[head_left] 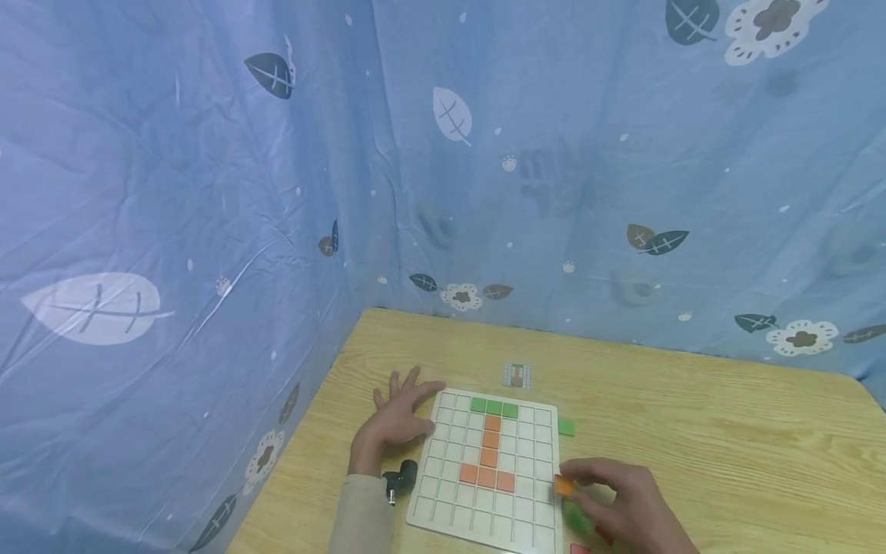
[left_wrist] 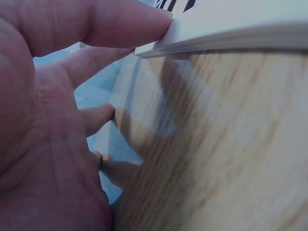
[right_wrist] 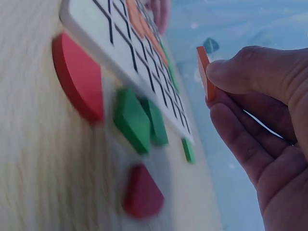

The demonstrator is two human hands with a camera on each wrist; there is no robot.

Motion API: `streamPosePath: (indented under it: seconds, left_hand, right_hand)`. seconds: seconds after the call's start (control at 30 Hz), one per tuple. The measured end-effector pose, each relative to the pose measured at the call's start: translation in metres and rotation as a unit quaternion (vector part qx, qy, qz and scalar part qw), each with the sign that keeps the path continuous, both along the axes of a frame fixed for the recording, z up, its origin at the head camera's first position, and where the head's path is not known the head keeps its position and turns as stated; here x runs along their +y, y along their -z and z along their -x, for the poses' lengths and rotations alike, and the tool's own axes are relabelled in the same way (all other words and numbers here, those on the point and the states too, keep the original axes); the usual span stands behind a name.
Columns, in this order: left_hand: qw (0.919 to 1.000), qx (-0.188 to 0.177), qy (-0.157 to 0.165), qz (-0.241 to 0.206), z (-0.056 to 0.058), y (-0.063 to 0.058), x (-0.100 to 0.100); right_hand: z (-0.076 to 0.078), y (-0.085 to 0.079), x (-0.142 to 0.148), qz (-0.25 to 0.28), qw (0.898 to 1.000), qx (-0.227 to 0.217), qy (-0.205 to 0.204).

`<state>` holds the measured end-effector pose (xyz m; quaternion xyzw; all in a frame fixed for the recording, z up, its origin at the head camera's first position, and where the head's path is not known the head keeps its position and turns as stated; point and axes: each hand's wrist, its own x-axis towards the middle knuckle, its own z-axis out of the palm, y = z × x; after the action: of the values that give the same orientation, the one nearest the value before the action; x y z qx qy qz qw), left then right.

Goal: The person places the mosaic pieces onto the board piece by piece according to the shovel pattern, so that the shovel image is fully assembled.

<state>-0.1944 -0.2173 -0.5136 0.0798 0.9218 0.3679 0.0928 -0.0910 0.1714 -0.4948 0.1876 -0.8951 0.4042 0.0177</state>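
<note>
A white grid board [head_left: 443, 504] lies on the table with green tiles [head_left: 494, 408] in a row near its far edge and orange tiles [head_left: 489, 440] in a column above a short orange row. My left hand [head_left: 396, 422] rests at the board's left edge, fingers spread. In the left wrist view the thumb [left_wrist: 130, 24] touches the board's rim. Beside the board's right edge, my right hand [head_left: 623, 496] pinches an orange square tile [right_wrist: 206, 72] between thumb and fingers, raised off the table. The right hand partly hides green and red pieces in the head view.
A loose green tile [head_left: 566, 427] lies right of the board. Green blocks [right_wrist: 132, 120] and red pieces [right_wrist: 79, 79] lie near its right edge. A small picture card [head_left: 517, 375] is beyond the board, a black device [head_left: 401, 478] at its left. Blue patterned curtains [head_left: 554, 192] border the table.
</note>
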Motion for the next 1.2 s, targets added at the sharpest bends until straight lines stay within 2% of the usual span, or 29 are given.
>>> streamPosePath:
  seconds: [0.23,0.53,0.67,0.8,0.97,1.13,1.2]
  left_hand:
    - [1.0000,-0.002,-0.001,0.004,0.001,0.000,0.000]
    - [0.9999,-0.001,0.000,0.010,0.001,0.001,0.001]
    - [1.0000,-0.001,0.001,0.009,0.000,0.000,0.000]
    - [1.0000,0.001,0.003,0.008,0.001,0.000,0.001]
    - [1.0000,0.001,0.002,0.004,0.002,0.001,0.000]
    - [1.0000,0.001,0.003,0.004,0.002,0.002,-0.001]
    - [1.0000,0.001,0.003,0.005,0.002,0.003,-0.001]
  right_hand:
    - [0.001,0.007,-0.027,0.006,0.998,0.054,-0.020]
    - [0.002,0.015,-0.059,0.048,0.994,0.069,-0.064]
    - [0.004,0.020,-0.070,0.070,0.988,0.097,-0.098]
    - [0.008,0.026,-0.079,0.085,0.977,0.142,-0.132]
    - [0.009,0.033,-0.087,0.078,0.967,0.197,-0.143]
    - [0.008,0.038,-0.093,0.090,0.960,0.215,-0.155]
    - [0.007,0.039,-0.094,0.084,0.961,0.213,-0.157]
